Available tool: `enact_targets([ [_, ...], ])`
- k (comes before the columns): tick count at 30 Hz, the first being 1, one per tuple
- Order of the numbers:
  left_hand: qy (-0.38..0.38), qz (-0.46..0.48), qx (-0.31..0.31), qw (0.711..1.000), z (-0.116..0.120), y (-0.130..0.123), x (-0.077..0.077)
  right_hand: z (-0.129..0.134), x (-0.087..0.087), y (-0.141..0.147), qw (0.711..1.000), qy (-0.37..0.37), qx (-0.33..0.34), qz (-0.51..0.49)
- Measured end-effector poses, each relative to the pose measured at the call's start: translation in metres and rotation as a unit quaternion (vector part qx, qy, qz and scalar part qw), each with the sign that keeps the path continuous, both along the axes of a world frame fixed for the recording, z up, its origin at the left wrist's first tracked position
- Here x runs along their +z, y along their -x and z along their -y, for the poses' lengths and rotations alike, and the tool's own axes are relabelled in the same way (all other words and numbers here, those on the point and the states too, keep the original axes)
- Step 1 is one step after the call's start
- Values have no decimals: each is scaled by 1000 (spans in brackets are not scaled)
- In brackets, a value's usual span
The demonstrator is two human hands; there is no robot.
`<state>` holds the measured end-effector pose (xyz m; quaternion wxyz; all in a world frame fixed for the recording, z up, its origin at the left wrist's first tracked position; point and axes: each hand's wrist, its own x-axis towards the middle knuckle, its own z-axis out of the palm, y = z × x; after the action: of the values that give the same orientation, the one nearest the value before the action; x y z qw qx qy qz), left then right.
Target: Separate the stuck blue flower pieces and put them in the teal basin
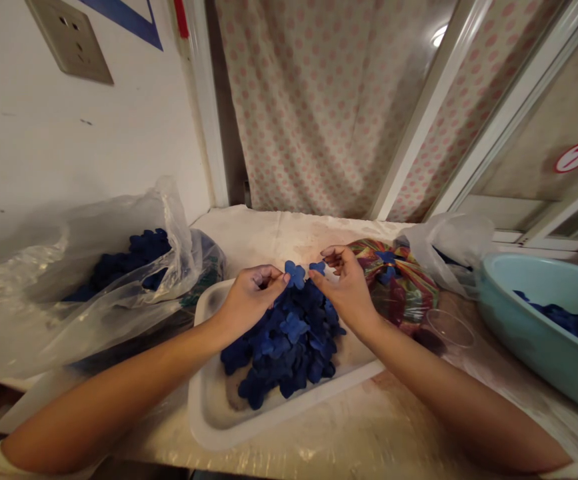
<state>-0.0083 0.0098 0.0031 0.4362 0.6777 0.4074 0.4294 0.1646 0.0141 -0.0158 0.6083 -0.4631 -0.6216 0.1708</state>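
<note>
Matt blue flower cutouts [293,328] on a smooth white plastic tray [289,405]

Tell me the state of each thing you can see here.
Left hand, pinching a dark blue flower cutout
Right hand, pinching a smaller blue flower cutout
White plastic tray, heaped with blue cutouts
Clear plastic bag, open, blue cutouts inside
Pale blue plastic basin, holding blue cutouts

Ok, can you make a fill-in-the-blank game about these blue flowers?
The left hand pinches a ____ flower cutout.
The right hand pinches a cutout above the ____ tray.
The bag beside the tray is made of clear ____.
The pale blue basin stands to the ____ of the tray.
Answers: blue, white, plastic, right.
</note>
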Motion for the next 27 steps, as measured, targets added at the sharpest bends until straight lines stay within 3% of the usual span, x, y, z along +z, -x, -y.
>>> enact_targets([
  [4, 16, -17, -40, 999, 3, 0, 3, 14, 7, 7, 987, -35, 83, 134],
  [8, 3, -32, -89, 995, 6, 2, 3, 15, 7, 9, 986, 13, 136, 97],
  [13, -12, -35, -111, 993, 6, 3, 4, 11, 4, 6, 981, -25, 178, 67],
  [21, 26, -17, -99, 995, 9, 0, 5, 14, 6, 6, 975, -41, 196, 94],
  [27, 27, -14, -97, 995, 9, -2, 4, 15, 6, 5, 977, -33, 173, 116],
])
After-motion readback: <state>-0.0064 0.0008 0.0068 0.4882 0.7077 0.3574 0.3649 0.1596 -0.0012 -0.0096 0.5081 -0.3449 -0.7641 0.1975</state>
